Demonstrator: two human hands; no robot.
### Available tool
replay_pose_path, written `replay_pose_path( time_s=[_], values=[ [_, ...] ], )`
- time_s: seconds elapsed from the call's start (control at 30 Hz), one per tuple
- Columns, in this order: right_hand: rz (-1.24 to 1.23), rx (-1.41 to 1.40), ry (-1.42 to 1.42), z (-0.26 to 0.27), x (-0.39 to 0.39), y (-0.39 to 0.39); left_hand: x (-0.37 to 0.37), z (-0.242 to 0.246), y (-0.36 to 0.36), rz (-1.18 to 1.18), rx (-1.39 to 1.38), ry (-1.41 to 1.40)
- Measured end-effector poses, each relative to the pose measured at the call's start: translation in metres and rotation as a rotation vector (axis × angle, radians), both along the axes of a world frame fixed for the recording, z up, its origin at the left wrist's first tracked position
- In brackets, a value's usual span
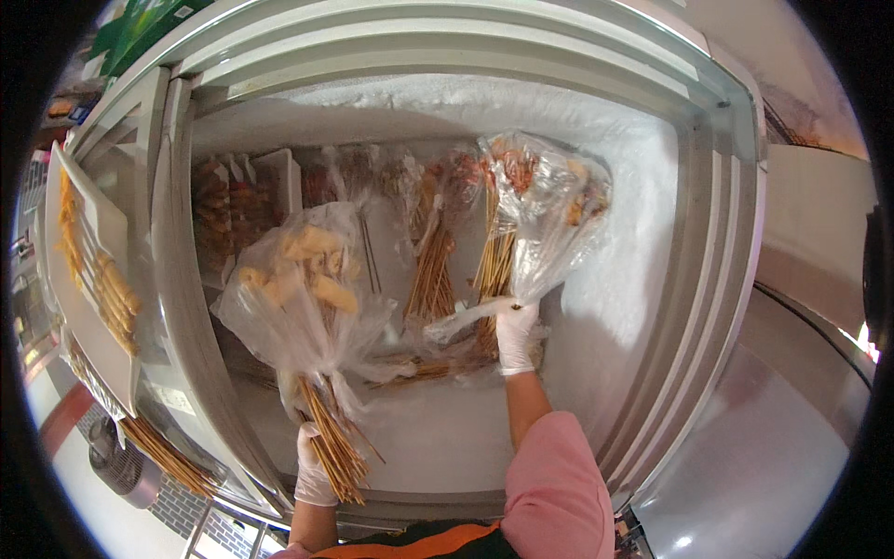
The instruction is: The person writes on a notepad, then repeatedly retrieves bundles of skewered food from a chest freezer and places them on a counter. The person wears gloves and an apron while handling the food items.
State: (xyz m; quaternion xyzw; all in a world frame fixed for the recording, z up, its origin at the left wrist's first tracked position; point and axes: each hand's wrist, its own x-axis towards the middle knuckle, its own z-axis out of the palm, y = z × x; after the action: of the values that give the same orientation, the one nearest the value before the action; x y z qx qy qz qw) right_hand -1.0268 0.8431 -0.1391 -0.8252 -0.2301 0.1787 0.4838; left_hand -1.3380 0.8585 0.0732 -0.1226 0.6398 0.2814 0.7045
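Both hands wear thin white gloves and reach into a frosted chest freezer. My left hand grips the stick ends of a bundle of wooden skewers. Their pale yellow food pieces sit inside a clear plastic bag, gathered around the sticks. At the right, my right hand is closed on the gathered neck of another clear plastic bag, which holds food partly hidden by glare. Beside that bag, more bamboo skewers stand close to the hand.
Deeper in the freezer lie bagged skewers and a white tray next to packed food. On the glass lid at left rest a white tray of skewered food and another bagged skewer bundle. Thick ice lines the back wall.
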Motion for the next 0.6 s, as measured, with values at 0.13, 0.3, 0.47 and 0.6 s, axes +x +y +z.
replay_pose_path(
  time_s=[0.13,0.3,0.47,0.6],
  values=[
    [-0.126,0.2,0.807,0.057,-0.001,-0.007,-0.007,-0.003,-0.008,0.04,-0.02,-0.065],
    [0.101,0.069,0.534,0.148,-0.039,-0.006,-0.025,-0.019,-0.021,0.005,0.125,-0.211],
    [-0.072,0.159,0.805,0.208,-0.054,-0.016,-0.022,-0.022,-0.022,0.059,0.127,-0.386],
    [0.229,0.124,0.573,0.282,-0.078,-0.032,-0.041,-0.024,-0.016,-0.111,0.293,-0.62]
  ],
)
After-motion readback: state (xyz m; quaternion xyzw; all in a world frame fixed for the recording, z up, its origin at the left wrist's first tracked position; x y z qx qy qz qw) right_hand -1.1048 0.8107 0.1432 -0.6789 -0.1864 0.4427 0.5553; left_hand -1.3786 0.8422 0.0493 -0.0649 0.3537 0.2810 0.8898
